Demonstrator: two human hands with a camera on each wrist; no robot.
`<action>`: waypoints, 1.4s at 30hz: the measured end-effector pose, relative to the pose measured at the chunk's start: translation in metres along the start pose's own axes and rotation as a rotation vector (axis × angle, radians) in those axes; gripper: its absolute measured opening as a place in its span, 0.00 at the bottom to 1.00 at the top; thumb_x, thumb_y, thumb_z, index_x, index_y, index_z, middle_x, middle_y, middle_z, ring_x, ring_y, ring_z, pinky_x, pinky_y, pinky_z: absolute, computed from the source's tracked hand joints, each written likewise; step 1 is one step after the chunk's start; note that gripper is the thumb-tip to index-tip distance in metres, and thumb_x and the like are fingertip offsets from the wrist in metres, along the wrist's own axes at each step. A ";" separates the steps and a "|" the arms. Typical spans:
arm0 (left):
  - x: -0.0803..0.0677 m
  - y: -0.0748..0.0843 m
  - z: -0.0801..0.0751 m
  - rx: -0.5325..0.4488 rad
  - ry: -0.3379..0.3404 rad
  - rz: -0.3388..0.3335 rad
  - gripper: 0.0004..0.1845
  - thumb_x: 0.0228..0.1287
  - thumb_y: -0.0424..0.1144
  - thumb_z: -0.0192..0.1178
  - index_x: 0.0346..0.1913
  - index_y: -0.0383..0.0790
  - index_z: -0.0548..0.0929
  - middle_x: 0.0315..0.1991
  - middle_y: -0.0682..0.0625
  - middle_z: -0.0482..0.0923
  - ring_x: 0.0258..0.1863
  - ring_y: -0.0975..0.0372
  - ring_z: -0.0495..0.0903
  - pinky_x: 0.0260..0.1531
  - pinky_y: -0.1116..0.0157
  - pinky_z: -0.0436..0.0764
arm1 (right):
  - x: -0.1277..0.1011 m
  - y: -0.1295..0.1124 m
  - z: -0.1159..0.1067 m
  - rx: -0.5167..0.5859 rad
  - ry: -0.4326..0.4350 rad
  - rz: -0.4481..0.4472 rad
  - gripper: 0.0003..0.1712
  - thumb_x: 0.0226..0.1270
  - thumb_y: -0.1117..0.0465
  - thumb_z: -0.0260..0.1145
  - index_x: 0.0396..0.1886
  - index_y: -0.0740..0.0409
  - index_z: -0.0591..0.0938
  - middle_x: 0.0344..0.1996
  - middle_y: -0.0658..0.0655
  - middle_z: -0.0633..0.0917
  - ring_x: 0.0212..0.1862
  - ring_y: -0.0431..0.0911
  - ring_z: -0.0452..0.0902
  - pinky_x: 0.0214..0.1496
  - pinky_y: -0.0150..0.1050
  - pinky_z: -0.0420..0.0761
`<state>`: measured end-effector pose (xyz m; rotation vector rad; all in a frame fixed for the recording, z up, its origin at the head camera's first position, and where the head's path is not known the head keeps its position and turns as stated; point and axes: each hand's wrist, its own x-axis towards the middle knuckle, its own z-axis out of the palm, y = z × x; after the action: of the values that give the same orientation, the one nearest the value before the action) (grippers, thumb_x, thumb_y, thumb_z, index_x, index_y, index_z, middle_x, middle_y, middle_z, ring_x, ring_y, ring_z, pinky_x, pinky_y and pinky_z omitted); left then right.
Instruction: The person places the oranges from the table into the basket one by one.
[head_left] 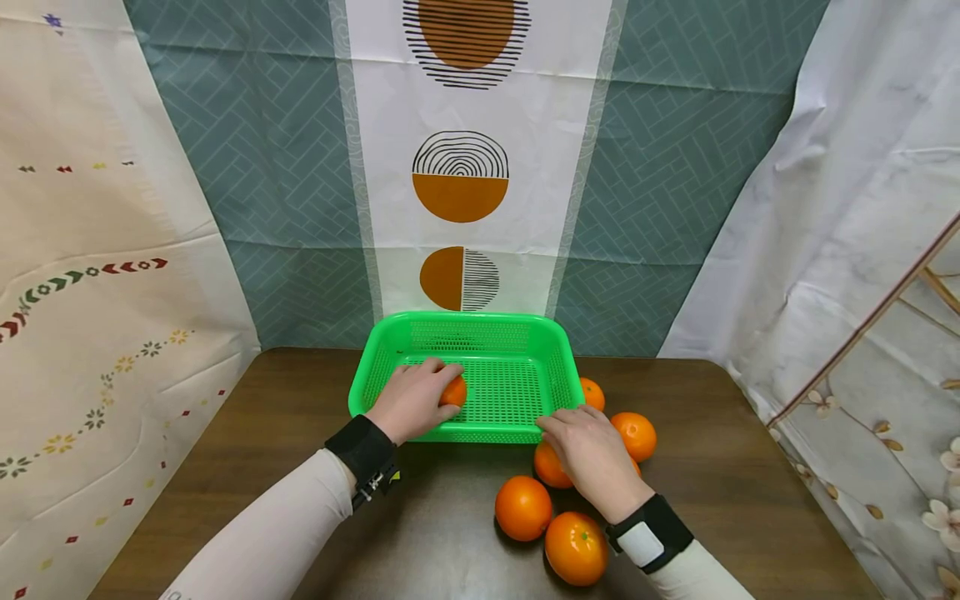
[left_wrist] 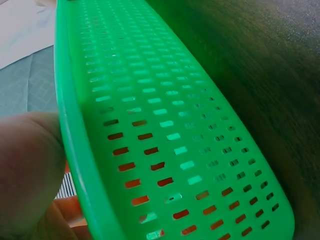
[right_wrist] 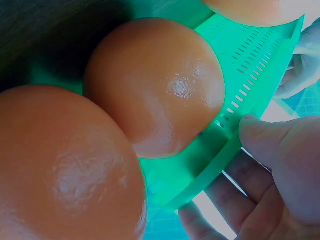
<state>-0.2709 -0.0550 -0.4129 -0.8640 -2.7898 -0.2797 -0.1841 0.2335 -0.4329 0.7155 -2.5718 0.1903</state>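
Note:
A green perforated plastic basket (head_left: pixel 480 432) stands at the far side of the brown table. Inside it, at the left, my left hand (head_left: pixel 411 402) grips an orange (head_left: pixel 454 392) between thumb and fingers. Patches of this orange show through the basket's holes in the left wrist view. My right hand (head_left: pixel 591 454) holds the rim at the basket's near right corner. In the right wrist view its thumb (right_wrist: pixel 260 135) lies on the rim's outer side and the fingers reach past the edge. Below that hand sits an orange (head_left: pixel 551 467), partly covered.
Several more oranges lie on the table to the right: one orange (head_left: pixel 523 508) and another orange (head_left: pixel 576 548) in front, one orange (head_left: pixel 634 436) beyond the right hand, one orange (head_left: pixel 592 393) beside the basket. A patterned cloth (head_left: pixel 300 167) hangs behind the table (head_left: pixel 300 392).

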 end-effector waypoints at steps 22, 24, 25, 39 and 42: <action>0.009 -0.003 0.002 -0.008 -0.109 0.014 0.28 0.61 0.50 0.72 0.62 0.46 0.80 0.44 0.46 0.79 0.36 0.54 0.77 0.41 0.52 0.76 | -0.002 0.000 0.000 0.002 0.038 -0.018 0.12 0.63 0.63 0.75 0.47 0.52 0.88 0.39 0.47 0.87 0.43 0.46 0.82 0.56 0.51 0.78; 0.010 -0.002 0.001 -0.014 -0.119 0.016 0.28 0.60 0.51 0.73 0.62 0.46 0.80 0.44 0.46 0.79 0.35 0.54 0.77 0.40 0.53 0.76 | -0.002 0.000 0.000 0.001 0.043 -0.023 0.13 0.63 0.63 0.75 0.47 0.52 0.88 0.39 0.47 0.87 0.44 0.46 0.83 0.56 0.51 0.78; 0.010 -0.002 0.001 -0.015 -0.123 0.018 0.28 0.60 0.51 0.73 0.62 0.46 0.80 0.43 0.46 0.79 0.35 0.54 0.77 0.39 0.53 0.76 | -0.002 0.000 0.000 0.000 0.044 -0.024 0.13 0.63 0.63 0.75 0.47 0.52 0.88 0.39 0.48 0.87 0.44 0.45 0.83 0.56 0.52 0.78; 0.013 -0.002 0.000 -0.048 -0.186 0.021 0.28 0.59 0.52 0.74 0.60 0.45 0.81 0.40 0.47 0.78 0.35 0.55 0.76 0.34 0.55 0.77 | -0.002 -0.001 0.000 -0.012 0.002 -0.003 0.13 0.65 0.62 0.74 0.48 0.52 0.88 0.40 0.47 0.87 0.45 0.45 0.82 0.58 0.52 0.77; 0.014 -0.004 0.003 -0.070 -0.213 0.005 0.29 0.59 0.52 0.73 0.61 0.45 0.81 0.41 0.47 0.78 0.36 0.56 0.76 0.34 0.57 0.77 | -0.001 -0.002 0.000 -0.009 0.000 -0.001 0.12 0.65 0.62 0.74 0.48 0.52 0.88 0.40 0.47 0.87 0.44 0.46 0.82 0.58 0.51 0.77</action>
<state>-0.2850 -0.0505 -0.4129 -0.9702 -2.9887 -0.3017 -0.1816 0.2323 -0.4333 0.7131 -2.5706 0.1780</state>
